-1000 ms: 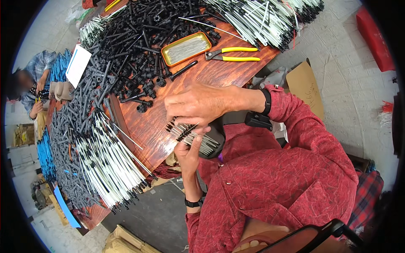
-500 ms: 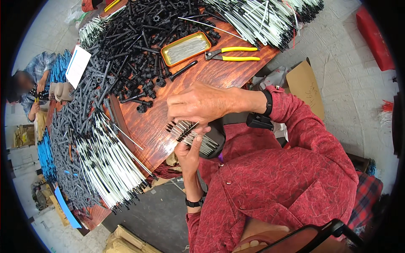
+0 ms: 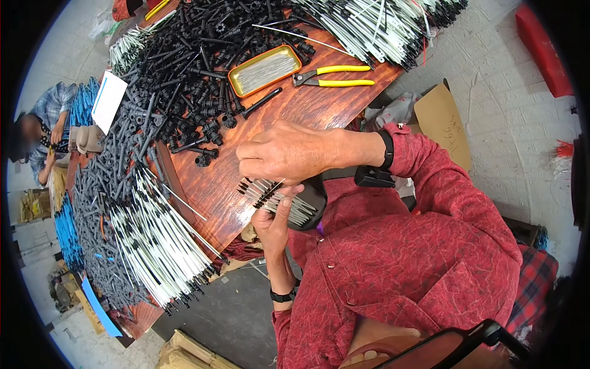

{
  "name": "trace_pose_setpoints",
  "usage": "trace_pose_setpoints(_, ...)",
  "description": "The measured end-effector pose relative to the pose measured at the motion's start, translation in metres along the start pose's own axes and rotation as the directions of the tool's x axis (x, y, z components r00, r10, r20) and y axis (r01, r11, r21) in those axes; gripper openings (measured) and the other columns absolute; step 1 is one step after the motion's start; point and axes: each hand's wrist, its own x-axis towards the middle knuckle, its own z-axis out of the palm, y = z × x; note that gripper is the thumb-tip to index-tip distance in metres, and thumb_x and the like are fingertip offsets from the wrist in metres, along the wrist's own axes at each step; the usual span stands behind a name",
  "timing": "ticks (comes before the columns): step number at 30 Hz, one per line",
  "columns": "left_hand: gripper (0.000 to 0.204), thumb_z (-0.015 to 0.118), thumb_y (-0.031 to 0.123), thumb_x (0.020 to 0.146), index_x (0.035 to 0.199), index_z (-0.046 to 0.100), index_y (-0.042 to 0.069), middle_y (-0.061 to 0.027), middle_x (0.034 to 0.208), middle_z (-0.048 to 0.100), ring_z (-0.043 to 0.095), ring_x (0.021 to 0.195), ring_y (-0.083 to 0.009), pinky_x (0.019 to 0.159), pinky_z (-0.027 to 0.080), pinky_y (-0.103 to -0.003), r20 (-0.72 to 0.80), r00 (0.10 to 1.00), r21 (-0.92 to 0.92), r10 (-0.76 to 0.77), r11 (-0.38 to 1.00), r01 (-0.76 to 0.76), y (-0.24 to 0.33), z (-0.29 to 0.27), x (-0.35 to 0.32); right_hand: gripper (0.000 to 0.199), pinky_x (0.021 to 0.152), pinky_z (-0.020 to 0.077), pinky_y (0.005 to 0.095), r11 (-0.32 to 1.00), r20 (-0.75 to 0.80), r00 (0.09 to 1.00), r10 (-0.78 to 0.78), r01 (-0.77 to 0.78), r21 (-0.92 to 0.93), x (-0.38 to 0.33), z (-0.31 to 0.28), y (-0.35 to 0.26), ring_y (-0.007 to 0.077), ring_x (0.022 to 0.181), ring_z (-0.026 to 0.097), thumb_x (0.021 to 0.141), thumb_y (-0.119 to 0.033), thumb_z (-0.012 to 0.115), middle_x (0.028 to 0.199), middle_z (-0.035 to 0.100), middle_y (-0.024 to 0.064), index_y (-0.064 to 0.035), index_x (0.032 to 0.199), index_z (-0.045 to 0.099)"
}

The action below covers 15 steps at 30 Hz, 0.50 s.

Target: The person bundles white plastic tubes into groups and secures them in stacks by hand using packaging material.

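My left hand (image 3: 271, 226) is closed around a bundle of thin white rods with black tips (image 3: 298, 211), held just off the table's near edge. Above the black-tipped end, my right hand (image 3: 284, 152) has its fingers curled down in a pinch. A fine light-coloured sliver shows below those fingers, by the rods, but whatever they grip is mostly hidden behind the back of the hand.
On the wooden table (image 3: 206, 184) lie a yellow tray (image 3: 232, 79) of fine wire-like pieces, yellow-handled pliers (image 3: 332, 76), black plastic fittings (image 3: 184, 74), grey fittings (image 3: 110, 197) and white rods (image 3: 163, 240). A cardboard box (image 3: 442, 126) stands right. Another person (image 3: 46, 126) sits far left.
The whole view has shifted slightly, so the table things sit a little further left. Both hands keep nearly the same pose at the rod bundle.
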Motion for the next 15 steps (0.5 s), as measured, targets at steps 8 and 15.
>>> trace_pose_setpoints(8,0.02,0.058,0.003,0.095,0.112,0.062,-0.006,-0.0243,0.111,0.066,0.067,0.101,-0.035,0.094,0.051,-0.045,0.004,1.0,0.037,-0.018,0.999,0.018,0.004,0.0,0.0,0.025,0.053,0.0491,0.0363,0.999,0.01,0.999,-0.03,0.03,0.031,0.002,0.001,0.003,0.0219,0.075,0.062,0.073,-0.02,0.068,0.084,0.048,0.0039,-0.0088,0.085,0.05)
trace_pose_setpoints(15,0.018,0.059,0.004,0.094,0.111,0.063,-0.003,-0.0246,0.113,0.065,0.067,0.1,-0.0343,0.094,0.052,-0.045,0.018,1.0,0.01,0.016,1.0,-0.016,0.002,0.001,0.002,0.009,0.049,0.0442,0.0363,0.936,-0.115,0.992,-0.055,0.091,0.34,0.002,0.008,0.012,0.023,0.072,0.059,0.088,-0.017,0.062,0.081,0.049,0.0033,-0.0096,0.09,0.057)
